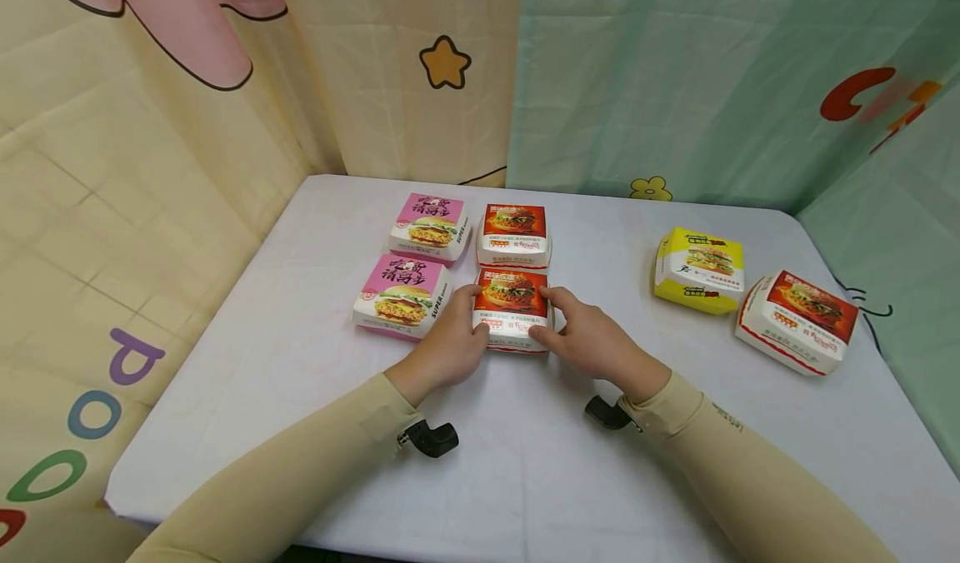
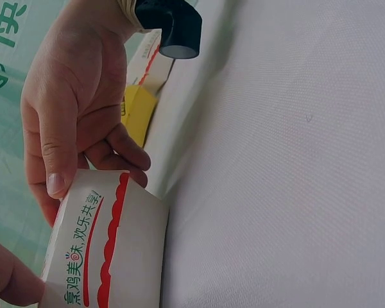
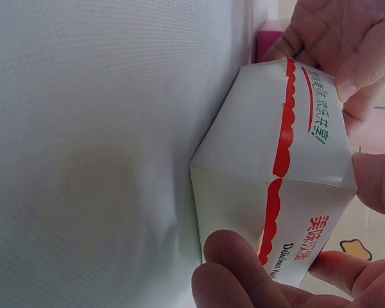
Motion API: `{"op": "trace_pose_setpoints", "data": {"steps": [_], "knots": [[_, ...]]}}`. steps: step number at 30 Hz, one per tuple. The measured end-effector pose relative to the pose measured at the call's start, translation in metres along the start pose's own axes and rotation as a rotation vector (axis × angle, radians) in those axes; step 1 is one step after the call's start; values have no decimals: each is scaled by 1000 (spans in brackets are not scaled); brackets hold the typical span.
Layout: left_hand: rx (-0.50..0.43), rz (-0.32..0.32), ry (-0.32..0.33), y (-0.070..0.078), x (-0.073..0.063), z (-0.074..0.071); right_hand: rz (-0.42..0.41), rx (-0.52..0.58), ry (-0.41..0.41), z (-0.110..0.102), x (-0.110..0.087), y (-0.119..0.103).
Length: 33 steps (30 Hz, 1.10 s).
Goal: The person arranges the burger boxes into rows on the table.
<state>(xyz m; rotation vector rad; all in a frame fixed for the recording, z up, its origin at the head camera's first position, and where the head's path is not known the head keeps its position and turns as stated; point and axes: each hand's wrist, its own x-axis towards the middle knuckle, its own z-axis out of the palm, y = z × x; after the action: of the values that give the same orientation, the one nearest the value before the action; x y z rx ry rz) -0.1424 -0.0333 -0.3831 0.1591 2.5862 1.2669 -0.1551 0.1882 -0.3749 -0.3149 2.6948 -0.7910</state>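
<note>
A red-and-white burger box (image 1: 512,317) lies on the table, its printed lid up, between both hands. My left hand (image 1: 450,342) holds its left side, thumb at the near lid edge. From the right, my right hand (image 1: 588,336) grips the same box, thumb near the front corner and fingers along the side, as the right wrist view shows. A second red-and-white burger box (image 1: 514,236) sits just behind it. Left of these are two pink burger boxes, the nearer one (image 1: 402,296) beside my left hand and the farther one (image 1: 430,226) behind it.
On the table's right side stand a yellow burger box (image 1: 699,270) and another red-and-white burger box (image 1: 798,321), set at an angle. A white cloth covers the table (image 1: 300,355). Printed curtains (image 1: 637,88) hang behind and at the sides. Black wrist cameras (image 1: 435,440) hang below the sleeves.
</note>
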Motion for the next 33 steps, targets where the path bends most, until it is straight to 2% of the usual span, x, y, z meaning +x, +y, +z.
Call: {"op": "trace_pose_setpoints", "data": {"steps": [10, 21, 28, 33], "knots": [[2, -15, -4, -1, 1, 0, 0, 10, 0, 1, 0, 0], [-6, -4, -7, -1, 1, 0, 2, 1, 4, 1, -1, 0], [20, 24, 23, -2, 2, 1, -39, -16, 25, 2, -2, 1], [15, 18, 17, -2, 1, 1, -38, -16, 24, 1, -1, 1]]}}
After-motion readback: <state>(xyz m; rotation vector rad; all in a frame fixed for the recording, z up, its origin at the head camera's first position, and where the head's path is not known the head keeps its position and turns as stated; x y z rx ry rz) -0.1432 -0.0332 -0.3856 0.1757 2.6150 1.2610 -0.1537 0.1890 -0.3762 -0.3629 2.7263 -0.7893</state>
